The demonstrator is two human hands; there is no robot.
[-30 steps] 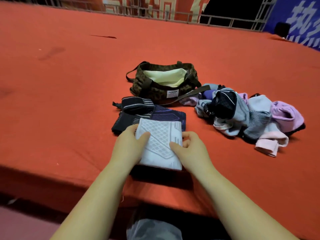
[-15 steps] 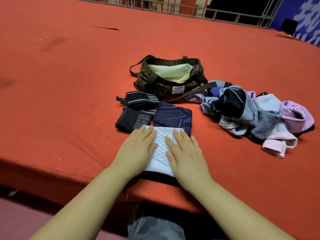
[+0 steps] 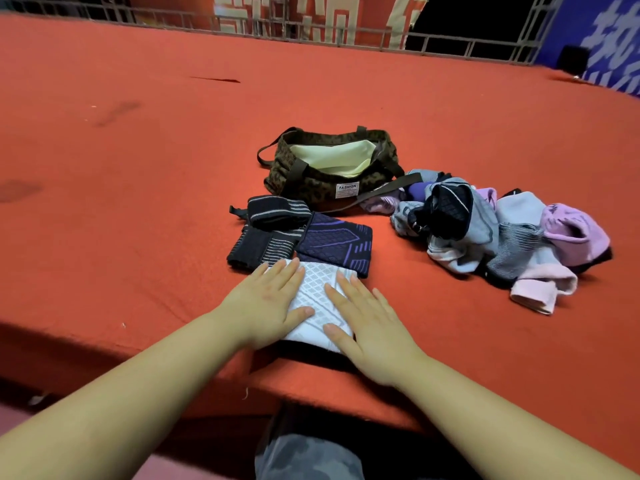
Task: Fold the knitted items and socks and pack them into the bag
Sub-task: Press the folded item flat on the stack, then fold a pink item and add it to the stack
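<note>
Red cloth covers the wide surface (image 3: 138,202), with an open bag (image 3: 332,174) at the middle and a heap of loose socks (image 3: 502,237) right of it. Nearer lies the folded white knit (image 3: 317,303), soft and light, best pinched by its edges; left hand (image 3: 266,306) and right hand (image 3: 367,320) press it flat, each grip spread wide

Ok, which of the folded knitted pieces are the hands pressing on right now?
The white knitted piece, nearest the table edge. The left hand and right hand lie flat on it; the navy-and-purple piece and the black striped pieces lie untouched behind it.
</note>
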